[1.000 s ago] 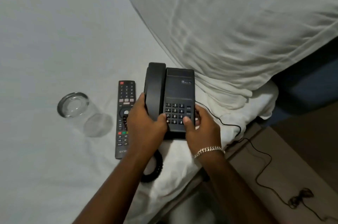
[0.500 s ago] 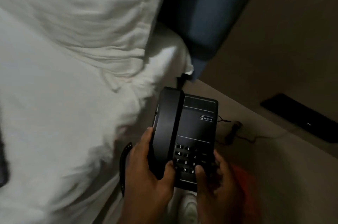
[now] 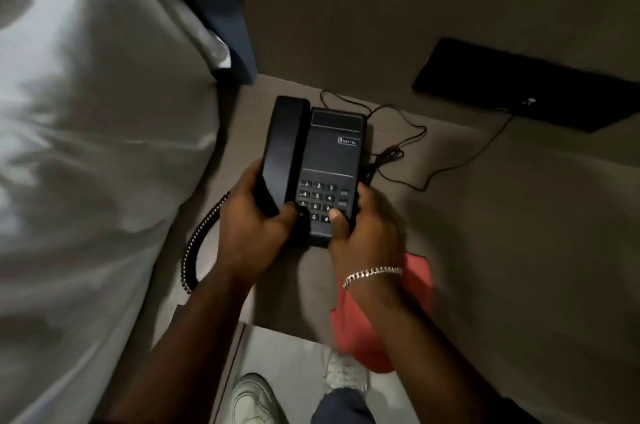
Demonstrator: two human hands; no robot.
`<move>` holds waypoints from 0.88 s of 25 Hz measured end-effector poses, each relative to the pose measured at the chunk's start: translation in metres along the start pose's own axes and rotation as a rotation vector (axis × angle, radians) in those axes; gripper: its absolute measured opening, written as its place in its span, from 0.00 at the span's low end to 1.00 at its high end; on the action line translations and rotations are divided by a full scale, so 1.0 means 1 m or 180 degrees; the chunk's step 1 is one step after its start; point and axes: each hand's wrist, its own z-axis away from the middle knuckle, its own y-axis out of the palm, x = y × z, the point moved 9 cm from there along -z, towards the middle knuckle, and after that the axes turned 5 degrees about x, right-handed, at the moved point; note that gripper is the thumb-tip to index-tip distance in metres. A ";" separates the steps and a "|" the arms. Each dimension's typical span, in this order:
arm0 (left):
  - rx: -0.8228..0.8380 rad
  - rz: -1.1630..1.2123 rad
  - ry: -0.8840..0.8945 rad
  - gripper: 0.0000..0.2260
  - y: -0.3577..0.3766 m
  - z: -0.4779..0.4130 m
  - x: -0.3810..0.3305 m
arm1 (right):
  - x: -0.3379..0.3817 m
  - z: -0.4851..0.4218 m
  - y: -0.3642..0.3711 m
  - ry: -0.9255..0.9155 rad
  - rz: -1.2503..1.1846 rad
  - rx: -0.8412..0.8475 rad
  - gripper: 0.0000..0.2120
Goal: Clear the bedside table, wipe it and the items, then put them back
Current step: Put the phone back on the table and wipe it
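Observation:
A black desk telephone (image 3: 330, 160) with its handset on the cradle is over the beige bedside table (image 3: 502, 233), near the table's back left corner. My left hand (image 3: 254, 229) grips the handset side. On the keypad's right side my right hand (image 3: 363, 233) holds the phone, a silver bracelet on its wrist. The coiled handset cord (image 3: 194, 250) hangs at the left, by the bed. A thin black line cord (image 3: 398, 143) lies bunched behind the phone. I cannot tell whether the phone touches the table.
A red cloth (image 3: 377, 330) lies on the table's front edge under my right wrist. A black flat panel (image 3: 526, 87) sits on the wall at the back right. White bedding (image 3: 86, 146) fills the left. My white shoes (image 3: 252, 399) stand on the floor below.
I lifted the phone off the bed, where it sat beside a remote and a glass, and carried it right and down to the bedside table. The view swung right with it.

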 end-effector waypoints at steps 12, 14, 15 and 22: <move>0.0544 -0.2098 0.0355 0.44 -0.006 0.024 0.033 | -0.073 0.073 -0.007 -0.1015 0.1610 0.0401 0.26; 0.0502 -0.2282 0.0394 0.42 -0.006 0.024 0.037 | -0.055 0.053 -0.025 -0.1279 0.1162 -0.0028 0.20; 0.0500 -0.2346 0.0401 0.42 -0.005 0.023 0.038 | -0.038 0.040 -0.034 -0.1366 0.0947 -0.0238 0.19; 0.0465 -0.2575 0.0365 0.42 -0.005 0.019 0.049 | 0.080 -0.082 0.006 -0.0977 0.1467 0.0013 0.28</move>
